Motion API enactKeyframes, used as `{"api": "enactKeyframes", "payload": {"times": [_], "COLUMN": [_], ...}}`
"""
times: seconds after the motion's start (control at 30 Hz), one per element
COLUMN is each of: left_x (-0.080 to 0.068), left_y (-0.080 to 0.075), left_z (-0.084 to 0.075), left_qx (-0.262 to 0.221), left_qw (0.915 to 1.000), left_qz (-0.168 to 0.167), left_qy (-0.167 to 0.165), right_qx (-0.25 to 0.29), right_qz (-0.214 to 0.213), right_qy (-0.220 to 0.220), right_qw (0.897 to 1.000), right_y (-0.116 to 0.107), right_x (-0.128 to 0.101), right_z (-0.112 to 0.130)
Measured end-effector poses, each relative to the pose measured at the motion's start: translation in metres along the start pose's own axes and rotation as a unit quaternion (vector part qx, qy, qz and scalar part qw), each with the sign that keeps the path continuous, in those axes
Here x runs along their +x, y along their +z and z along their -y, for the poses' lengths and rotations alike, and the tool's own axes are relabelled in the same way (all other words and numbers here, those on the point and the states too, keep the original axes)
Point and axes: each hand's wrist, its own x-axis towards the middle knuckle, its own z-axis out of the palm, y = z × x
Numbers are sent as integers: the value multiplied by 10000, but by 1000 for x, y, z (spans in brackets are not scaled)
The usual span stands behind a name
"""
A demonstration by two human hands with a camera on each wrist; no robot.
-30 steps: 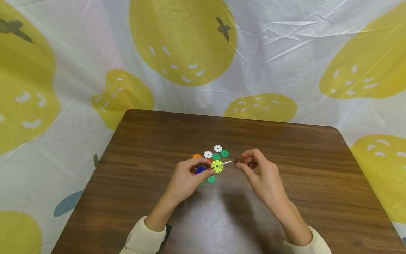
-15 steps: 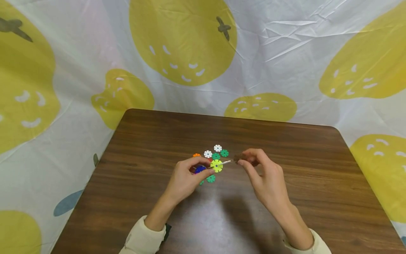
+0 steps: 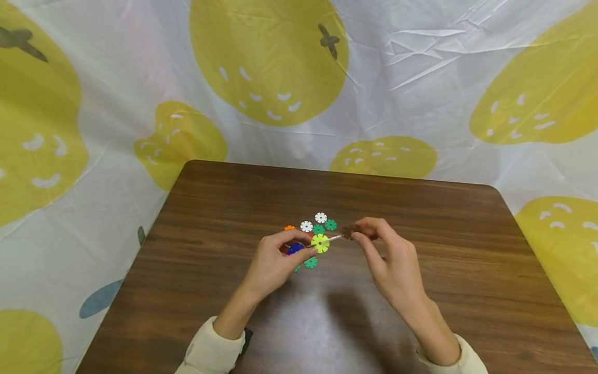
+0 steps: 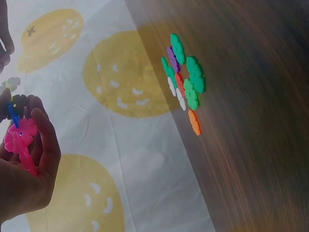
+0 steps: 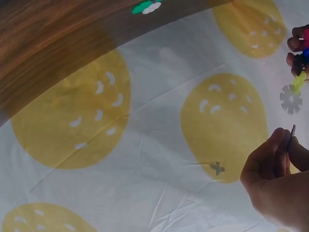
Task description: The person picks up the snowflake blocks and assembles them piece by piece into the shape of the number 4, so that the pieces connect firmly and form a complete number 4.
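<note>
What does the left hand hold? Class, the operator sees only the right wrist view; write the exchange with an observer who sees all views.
Observer: The left hand pinches a cluster of joined discs. The left wrist view shows a pink disc against its fingers.
Operator: What is in the right hand's grip? I see it edge-on.
Observer: The head view shows a brown disc pinched by the right hand, close to the cluster's white tip.
Operator: Are there any spare pieces?
Observer: Loose discs in white, green and orange lie flat on the table just beyond the hands.
</note>
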Motion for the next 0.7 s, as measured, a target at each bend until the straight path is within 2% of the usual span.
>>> {"api": "enactKeyframes", "payload": {"times": [0.3,0.7], "left_x": [1,1], "left_y": [1,0], "left_z": [-1,1], "left_qx": [61,43], "left_qw": [9999,9999], "left_qz": [8,5], "left_qy": [96,92], "right_qx": [-74,-39], "right_qz": [-87,114], "right_qy": [61,238], "right_qw": [9999,9996], "right_y": [5,8], "right_x": [0,1], "right_z": [1,-1]}}
